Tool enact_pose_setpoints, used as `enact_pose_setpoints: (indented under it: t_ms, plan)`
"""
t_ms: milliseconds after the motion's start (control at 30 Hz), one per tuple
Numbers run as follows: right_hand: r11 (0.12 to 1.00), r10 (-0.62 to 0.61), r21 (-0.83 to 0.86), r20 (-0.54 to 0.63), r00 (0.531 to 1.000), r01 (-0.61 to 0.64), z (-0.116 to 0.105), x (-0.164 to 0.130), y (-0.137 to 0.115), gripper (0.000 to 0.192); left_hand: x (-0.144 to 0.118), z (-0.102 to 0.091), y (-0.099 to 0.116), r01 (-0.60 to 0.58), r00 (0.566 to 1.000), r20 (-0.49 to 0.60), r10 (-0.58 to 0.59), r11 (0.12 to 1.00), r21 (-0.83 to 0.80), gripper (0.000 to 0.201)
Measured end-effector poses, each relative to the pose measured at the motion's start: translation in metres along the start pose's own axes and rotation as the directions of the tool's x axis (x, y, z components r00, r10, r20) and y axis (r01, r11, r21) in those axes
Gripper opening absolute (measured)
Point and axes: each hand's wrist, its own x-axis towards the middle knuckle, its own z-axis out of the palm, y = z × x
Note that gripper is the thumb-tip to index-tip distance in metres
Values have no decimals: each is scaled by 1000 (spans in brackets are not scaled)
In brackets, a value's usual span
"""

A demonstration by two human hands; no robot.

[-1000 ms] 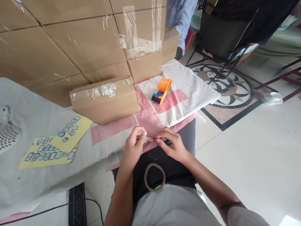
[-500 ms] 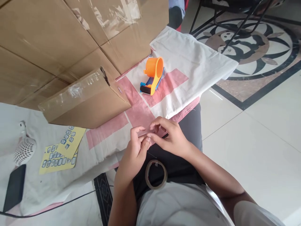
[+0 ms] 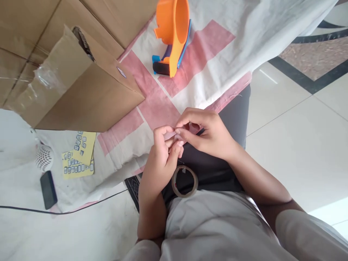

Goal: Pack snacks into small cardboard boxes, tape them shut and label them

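Above my lap, my left hand [image 3: 163,152] and my right hand [image 3: 205,132] meet with bent fingers. Between the fingertips shows a small pale, translucent strip [image 3: 170,135] that looks like a piece of tape. Both hands pinch it, and part of it is hidden by the fingers. Just below them, a roll of tape [image 3: 195,183] lies on my dark trousers. Farther off on the cloth stands an orange and blue tape dispenser [image 3: 175,40], its ring holding no roll.
A taped cardboard box [image 3: 92,98] stands at left, before larger stacked cartons [image 3: 108,21]. Yellow sticker sheets [image 3: 78,170], a black phone [image 3: 49,190] and a white perforated object [image 3: 44,158] lie on the pink-and-white cloth [image 3: 160,105]. A black cable [image 3: 89,203] runs at lower left.
The view has tilted down and closer, so the dispenser and box sit higher. My hands stay together, and the pale strip between the fingers shows more clearly.
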Motion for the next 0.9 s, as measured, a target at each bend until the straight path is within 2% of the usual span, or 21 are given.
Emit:
enact_pose_setpoints:
  t_ms: [167,300,400,500,533,567,633,667,700,733,767,800,900]
  plan:
    - [999,35,-36,20,999,-35,-8,1,-1,13,5,2,-4,4,999,-39,-5,999,-41,22]
    - [989,51,-132,-86,995,-62,-18,3,-2,13,11,-1,-9,28,998,-45,-34,991,-127,18]
    - [981,22,-187,-115,993,-44,-24,14,-2,10,16,-12,-13,-12,997,-82,-3,984,-180,16]
    - [973,-13,-230,-8,1000,10,-23,33,-9,10,16,-34,-16,-94,978,-200,60,982,-166,16]
    - [969,-29,-244,40,999,38,-21,42,-14,10,15,-45,-17,-135,954,-283,102,986,-99,15]
    - [963,-47,-259,94,994,70,-19,51,-19,11,15,-56,-17,-183,908,-381,173,983,10,14]
    - [945,-98,-290,191,977,151,-13,74,-34,12,17,-83,-14,-238,753,-531,389,913,331,13]
    - [932,-127,-305,231,965,196,-9,88,-41,12,20,-97,-12,-222,668,-553,498,842,491,15]
    - [917,-157,-319,265,952,240,-4,104,-49,11,24,-111,-9,-184,602,-542,586,762,620,19]
    - [901,-188,-328,291,938,283,1,121,-56,10,29,-124,-5,-137,566,-513,645,687,713,26]
    - [886,-215,-333,318,923,322,8,139,-63,9,35,-136,-2,-89,559,-482,675,627,774,35]
    - [874,-239,-331,345,908,356,16,157,-68,9,42,-146,1,-52,573,-454,682,583,811,44]
    - [860,-270,-298,425,864,415,44,211,-77,9,58,-164,6,-9,638,-405,655,532,847,63]
